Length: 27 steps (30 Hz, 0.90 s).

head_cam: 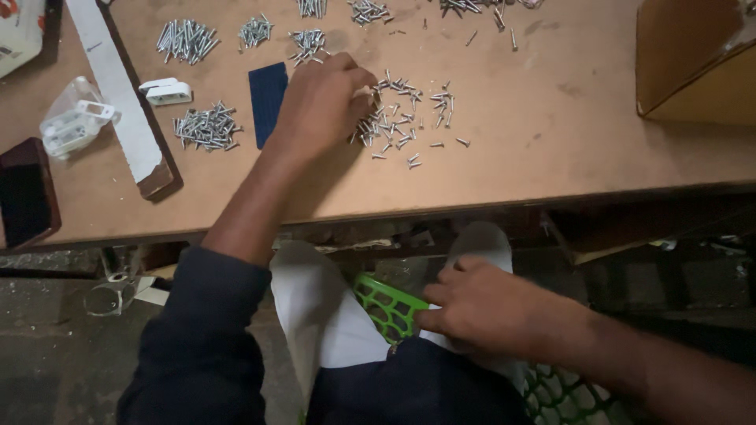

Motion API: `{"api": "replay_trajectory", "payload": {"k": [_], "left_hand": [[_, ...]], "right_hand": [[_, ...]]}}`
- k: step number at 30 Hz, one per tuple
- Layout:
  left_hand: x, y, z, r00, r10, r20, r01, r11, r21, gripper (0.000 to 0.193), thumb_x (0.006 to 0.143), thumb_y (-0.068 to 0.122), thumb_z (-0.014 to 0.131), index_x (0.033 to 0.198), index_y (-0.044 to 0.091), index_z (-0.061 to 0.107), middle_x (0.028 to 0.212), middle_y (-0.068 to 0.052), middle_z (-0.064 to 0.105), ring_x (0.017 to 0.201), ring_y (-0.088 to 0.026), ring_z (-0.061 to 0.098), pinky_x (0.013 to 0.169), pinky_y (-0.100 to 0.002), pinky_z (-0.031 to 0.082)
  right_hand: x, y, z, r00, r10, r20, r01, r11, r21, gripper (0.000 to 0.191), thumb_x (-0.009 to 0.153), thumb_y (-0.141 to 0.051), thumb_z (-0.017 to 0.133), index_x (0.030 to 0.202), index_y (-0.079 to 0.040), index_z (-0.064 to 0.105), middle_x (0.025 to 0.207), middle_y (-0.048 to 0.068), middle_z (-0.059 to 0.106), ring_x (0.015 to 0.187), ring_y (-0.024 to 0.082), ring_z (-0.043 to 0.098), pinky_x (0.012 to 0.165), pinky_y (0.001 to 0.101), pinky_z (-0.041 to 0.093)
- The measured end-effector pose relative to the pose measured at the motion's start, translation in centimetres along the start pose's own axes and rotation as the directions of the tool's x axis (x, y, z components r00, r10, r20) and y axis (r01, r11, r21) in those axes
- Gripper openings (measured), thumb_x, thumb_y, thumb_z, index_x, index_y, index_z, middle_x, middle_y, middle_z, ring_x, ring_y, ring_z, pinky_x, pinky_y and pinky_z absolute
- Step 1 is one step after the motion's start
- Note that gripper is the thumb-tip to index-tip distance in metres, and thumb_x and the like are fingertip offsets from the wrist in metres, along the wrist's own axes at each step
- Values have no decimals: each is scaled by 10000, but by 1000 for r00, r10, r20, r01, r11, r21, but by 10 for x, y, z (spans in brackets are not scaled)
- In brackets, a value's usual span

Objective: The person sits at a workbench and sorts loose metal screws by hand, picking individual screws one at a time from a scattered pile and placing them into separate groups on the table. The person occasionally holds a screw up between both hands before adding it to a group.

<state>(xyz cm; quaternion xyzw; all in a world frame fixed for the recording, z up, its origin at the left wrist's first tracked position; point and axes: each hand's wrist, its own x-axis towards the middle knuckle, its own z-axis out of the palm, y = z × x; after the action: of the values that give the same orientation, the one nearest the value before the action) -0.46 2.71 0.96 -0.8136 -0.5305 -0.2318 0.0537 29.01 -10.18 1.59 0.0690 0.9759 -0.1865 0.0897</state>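
A loose scatter of small silver screws (405,118) lies flat on the brown tabletop, far centre, pointing every way. A green plastic mesh basket (387,307) sits near, below the table edge.

Two hands are in view, the left hand (323,102) and the right hand (480,307); one table (551,142); one dark blue card (268,90); one green mesh basket (390,307); one cardboard box (693,63); two white plastic brackets (167,91); screws (394,122) lie in about eight separate heaps, too many to count singly.
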Motion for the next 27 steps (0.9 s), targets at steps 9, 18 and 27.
{"api": "replay_trajectory", "payload": {"k": [9,18,27], "left_hand": [[-3,20,3,998,-41,57,31,986,162,252,939,125,675,1180,120,748,1370,-154,589,1340,-360,467,1092,-561,324],[-2,23,1,999,-30,32,27,997,71,381,935,94,654,1310,133,709,1339,-147,604,1320,-349,502,1106,-538,323],[4,25,12,998,-57,22,55,995,85,244,919,111,687,1152,156,744,1287,-82,636,1316,-301,522,1112,-508,347]], "right_hand": [[1,1,-4,998,23,56,-24,1000,12,304,799,-187,675,1102,-171,688,1023,38,654,985,262,618,837,431,441],[-1,-1,-8,997,40,73,-42,999,21,247,848,-189,652,1091,-168,685,943,28,660,971,252,628,833,428,447],[-4,2,-4,1000,19,14,-19,999,-42,235,831,-209,677,1060,-161,704,908,38,659,947,260,640,815,425,452]]}}
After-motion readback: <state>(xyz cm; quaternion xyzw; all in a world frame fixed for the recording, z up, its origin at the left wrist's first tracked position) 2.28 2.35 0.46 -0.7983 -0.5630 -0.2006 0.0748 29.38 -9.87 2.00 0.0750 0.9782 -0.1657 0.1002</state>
